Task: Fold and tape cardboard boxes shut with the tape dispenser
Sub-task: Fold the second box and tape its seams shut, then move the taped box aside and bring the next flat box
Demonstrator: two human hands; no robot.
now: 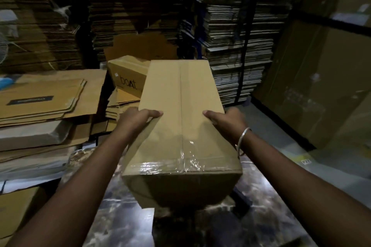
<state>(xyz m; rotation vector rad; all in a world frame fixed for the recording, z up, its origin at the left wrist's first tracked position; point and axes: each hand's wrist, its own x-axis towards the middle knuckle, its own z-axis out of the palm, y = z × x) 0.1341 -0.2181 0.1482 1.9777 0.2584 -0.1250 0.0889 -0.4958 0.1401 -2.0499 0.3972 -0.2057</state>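
Note:
A long brown cardboard box (180,114) is held up in front of me, its closed top facing the camera, with a centre seam running lengthwise. Clear shiny tape (186,158) covers the near end of the seam and wraps along the near edge. My left hand (136,120) grips the box's left side, thumb on top. My right hand (226,121), a metal bangle on its wrist, grips the right side with the thumb on top. No tape dispenser can be made out.
Flattened cartons (44,102) are piled at the left. A box marked "boat" (128,78) sits behind them. Tall stacks of flat cardboard (236,50) fill the shelves behind. Large cartons (321,78) stand at the right. A glossy dark surface (120,216) lies below the box.

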